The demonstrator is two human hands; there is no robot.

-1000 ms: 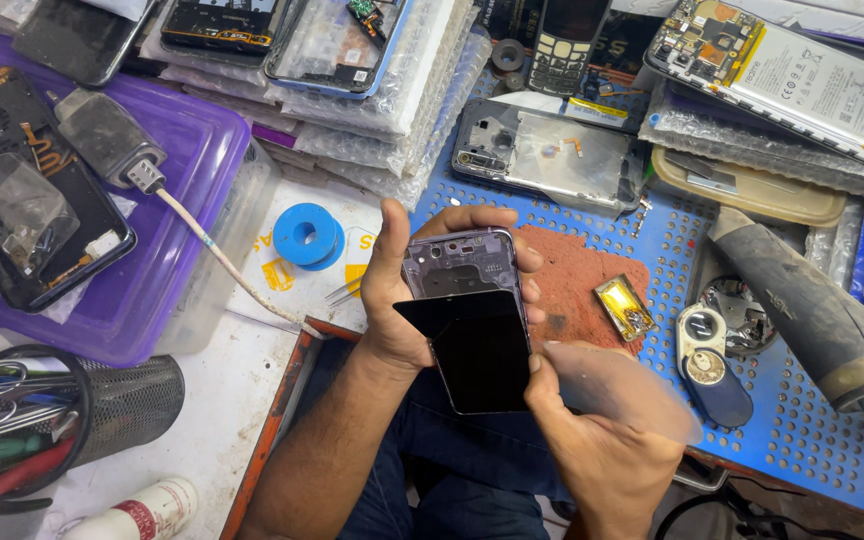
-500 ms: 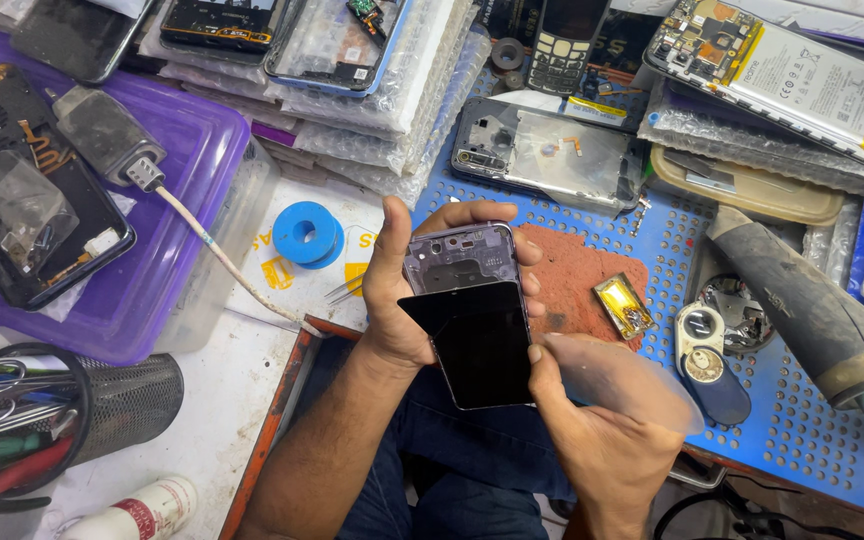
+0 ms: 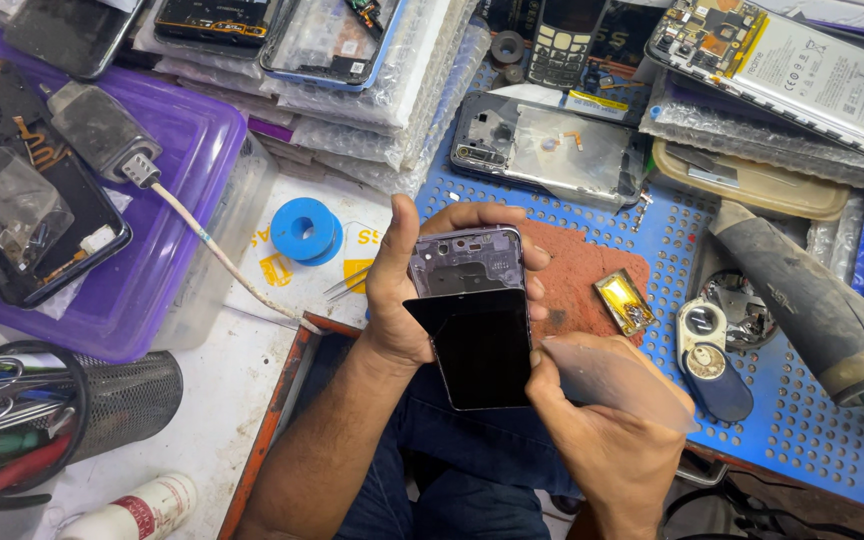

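Note:
My left hand [image 3: 402,295] grips a smartphone frame [image 3: 464,262] from its left side, fingers wrapped over the top edge. The black screen panel [image 3: 480,345] is lifted off the frame's lower part and sits skewed on it. My right hand [image 3: 602,440] presses against the phone's lower right edge and holds a thin translucent plastic card [image 3: 617,380] at the seam between screen and frame. Both hands hover over the front edge of the blue perforated work mat [image 3: 802,440].
A blue tape roll [image 3: 307,230], tweezers [image 3: 349,283], a small yellow part [image 3: 624,303] on a brown pad, a loupe [image 3: 704,345] and a hot-air tool handle [image 3: 802,300] surround the hands. A purple tray [image 3: 167,210] with phone parts is left; a mesh tool cup [image 3: 102,400] lower left.
The screen panel has shifted a little further off the frame, and my right hand with the card has slid slightly along the phone's right edge.

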